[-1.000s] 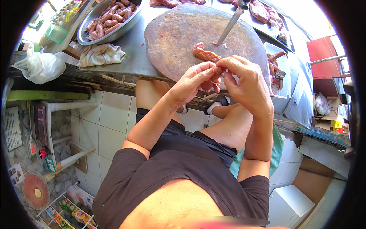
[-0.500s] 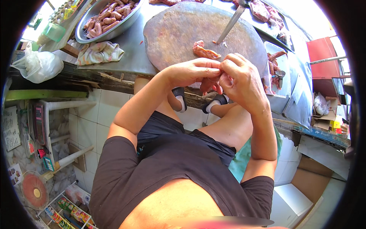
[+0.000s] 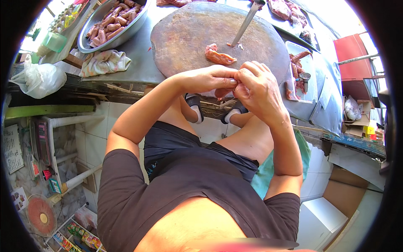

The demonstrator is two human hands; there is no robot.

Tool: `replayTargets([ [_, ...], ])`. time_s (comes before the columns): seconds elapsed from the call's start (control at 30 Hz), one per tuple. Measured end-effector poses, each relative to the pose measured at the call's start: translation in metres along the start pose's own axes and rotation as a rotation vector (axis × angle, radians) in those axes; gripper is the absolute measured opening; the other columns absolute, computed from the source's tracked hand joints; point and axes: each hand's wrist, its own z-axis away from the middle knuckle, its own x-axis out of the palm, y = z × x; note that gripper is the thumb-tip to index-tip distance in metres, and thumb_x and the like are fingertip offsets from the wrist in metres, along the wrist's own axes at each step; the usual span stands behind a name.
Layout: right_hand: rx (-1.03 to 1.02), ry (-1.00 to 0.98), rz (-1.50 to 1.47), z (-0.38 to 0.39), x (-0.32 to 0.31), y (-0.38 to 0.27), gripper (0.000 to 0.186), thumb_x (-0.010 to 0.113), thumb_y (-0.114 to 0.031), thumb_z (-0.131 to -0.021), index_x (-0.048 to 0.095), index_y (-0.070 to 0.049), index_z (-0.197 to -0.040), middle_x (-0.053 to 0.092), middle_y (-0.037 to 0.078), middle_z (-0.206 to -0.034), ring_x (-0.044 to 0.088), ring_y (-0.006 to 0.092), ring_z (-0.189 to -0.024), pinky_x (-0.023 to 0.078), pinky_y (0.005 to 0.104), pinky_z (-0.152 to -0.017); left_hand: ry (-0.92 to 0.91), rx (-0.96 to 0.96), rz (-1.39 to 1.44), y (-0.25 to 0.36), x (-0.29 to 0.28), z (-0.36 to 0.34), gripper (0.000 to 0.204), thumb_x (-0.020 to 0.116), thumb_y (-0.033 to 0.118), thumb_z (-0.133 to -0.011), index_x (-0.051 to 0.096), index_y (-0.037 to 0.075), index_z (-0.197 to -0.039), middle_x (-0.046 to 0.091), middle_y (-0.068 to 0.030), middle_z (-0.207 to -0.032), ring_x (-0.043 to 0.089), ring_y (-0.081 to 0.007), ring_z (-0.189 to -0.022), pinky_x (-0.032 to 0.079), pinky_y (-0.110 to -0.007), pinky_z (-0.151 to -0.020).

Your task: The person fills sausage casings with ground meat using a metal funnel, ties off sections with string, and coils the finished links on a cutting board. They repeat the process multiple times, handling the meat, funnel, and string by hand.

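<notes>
My left hand [image 3: 213, 80] and my right hand [image 3: 259, 89] meet at the near edge of a round wooden chopping block [image 3: 184, 40]. Their fingertips are pinched together around a reddish sausage [image 3: 222, 93], which hangs just below them. Its upper part and whatever lies between the fingertips are hidden. Beyond my hands, a strip of raw meat [image 3: 219, 55] lies on the block. A knife [image 3: 244, 27] stands upright with its tip at the wood, a little to the right of that strip.
At the far left is a metal basin [image 3: 140, 29] of sausages, with a stained cloth [image 3: 105, 63] in front. A white tray [image 3: 312, 90] of meat pieces and a small metal cup [image 3: 305, 77] sits to the right. A white plastic bag [image 3: 40, 80] hangs at left.
The table and block have shifted slightly left in view. Both hands remain together, now a bit lower against the block, and less of the hanging sausage shows beneath them.
</notes>
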Motion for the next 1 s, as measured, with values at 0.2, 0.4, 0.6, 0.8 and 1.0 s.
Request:
replayTargets([
  [0.2, -0.025, -0.032, -0.002, -0.001, -0.003, -0.013, 0.03, 0.069, -0.002, -0.071, 0.066, -0.007, -0.101, 0.054, 0.011, -0.083, 0.057, 0.0316, -0.085, 0.046, 0.0427, -0.084, 0.005, -0.02, -0.03, -0.004, 0.01, 0.0, 0.02, 0.052, 0.016, -0.102, 0.061, 0.002, -0.113, 0.065, -0.0072, -0.086, 0.059, -0.0129, -0.071, 0.051, -0.029, -0.064],
  [0.4, -0.02, 0.043, 0.029, -0.007, -0.004, -0.019, 0.019, 0.065, 0.0, -0.069, 0.063, -0.004, -0.087, 0.056, 0.012, -0.08, 0.058, 0.0327, -0.08, 0.046, 0.0435, -0.079, 0.003, 0.07, -0.093, -0.003, 0.007, -0.003, 0.022, 0.05, 0.02, -0.105, 0.06, 0.003, -0.115, 0.062, -0.0072, -0.084, 0.057, -0.0154, -0.067, 0.049, -0.03, -0.062],
  [0.6, -0.043, 0.05, 0.032, -0.007, -0.001, -0.023, 0.018, 0.065, 0.0, -0.068, 0.063, -0.004, -0.085, 0.056, 0.012, -0.08, 0.057, 0.0327, -0.079, 0.046, 0.0434, -0.08, 0.005, 0.049, -0.182, 0.0, 0.006, 0.001, 0.022, 0.049, 0.019, -0.105, 0.06, 0.002, -0.113, 0.064, -0.0132, -0.09, 0.06, -0.0223, -0.078, 0.051, -0.035, -0.071],
  [0.8, -0.026, 0.024, 0.029, -0.007, 0.001, -0.016, 0.025, 0.069, -0.003, -0.068, 0.063, -0.005, -0.092, 0.056, 0.011, -0.082, 0.058, 0.0315, -0.084, 0.046, 0.043, -0.082, 0.121, 0.15, -0.38, 0.008, 0.007, 0.003, 0.024, 0.057, 0.011, -0.096, 0.062, 0.0, -0.117, 0.069, -0.0201, -0.098, 0.065, -0.0322, -0.091, 0.051, -0.041, -0.084],
  [1.0, 0.009, 0.1, 0.022, 0.004, 0.009, 0.001, 0.018, 0.07, -0.007, -0.072, 0.06, -0.005, -0.087, 0.061, 0.012, -0.087, 0.061, 0.0314, -0.09, 0.047, 0.0429, -0.085, 0.272, 0.107, -0.316, 0.014, 0.019, 0.001, 0.022, 0.057, 0.006, -0.096, 0.062, 0.0, -0.116, 0.067, -0.0195, -0.107, 0.064, -0.0316, -0.1, 0.05, -0.039, -0.093],
])
